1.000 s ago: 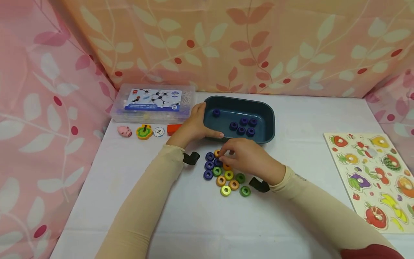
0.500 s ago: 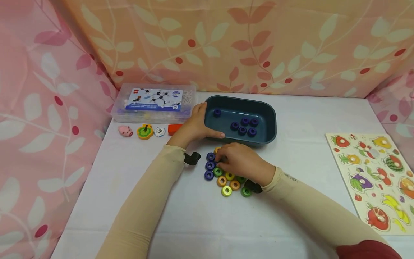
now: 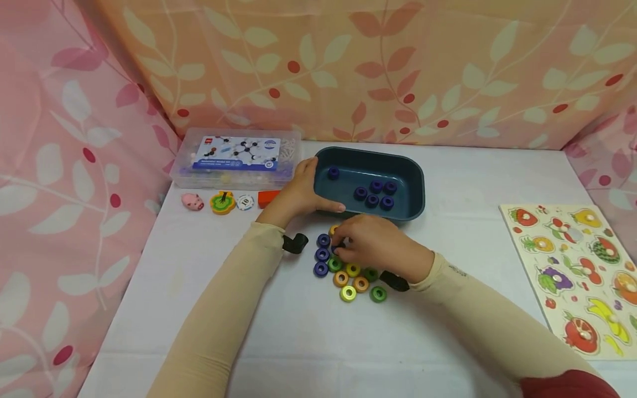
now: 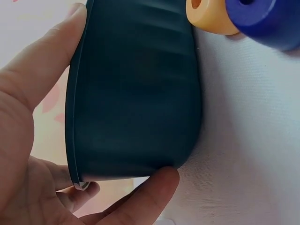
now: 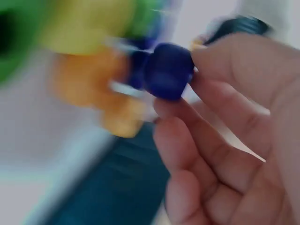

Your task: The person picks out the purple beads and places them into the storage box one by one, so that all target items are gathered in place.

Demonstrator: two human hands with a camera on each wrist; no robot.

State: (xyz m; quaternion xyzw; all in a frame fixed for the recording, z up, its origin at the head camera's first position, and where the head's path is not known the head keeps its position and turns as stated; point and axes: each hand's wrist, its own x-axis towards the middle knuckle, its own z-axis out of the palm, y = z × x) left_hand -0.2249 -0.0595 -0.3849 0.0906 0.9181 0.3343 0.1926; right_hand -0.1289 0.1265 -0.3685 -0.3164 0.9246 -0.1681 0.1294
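Note:
My left hand point(image 3: 297, 193) holds the left end of a dark teal tub point(image 3: 417, 188). In the left wrist view, the thumb lies along the tub's point(image 4: 136, 108) rim and the fingers wrap its end. Several purple-blue ring beads point(image 3: 372, 200) lie inside. Just in front of the tub, my right hand point(image 3: 380, 243) pinches a blue bead point(image 5: 168, 72) between thumb and fingertips, mostly hidden in the head view. Around it on the cloth are loose beads: blue ones point(image 3: 322, 255), green point(image 3: 378, 294), yellow point(image 3: 348, 293) and orange point(image 3: 360, 284).
Behind my left hand stands a clear plastic case point(image 3: 236, 160). A pink pig figure point(image 3: 192, 202), a tree piece point(image 3: 222, 203), a round number 10 token point(image 3: 245, 202) and a red block point(image 3: 267, 199) line its front. At right lies a fruit puzzle board point(image 3: 572, 276).
My right hand has come in from the right onto the blue bead and now pinches it, having shifted slightly back right. The left hand stays on the tub.

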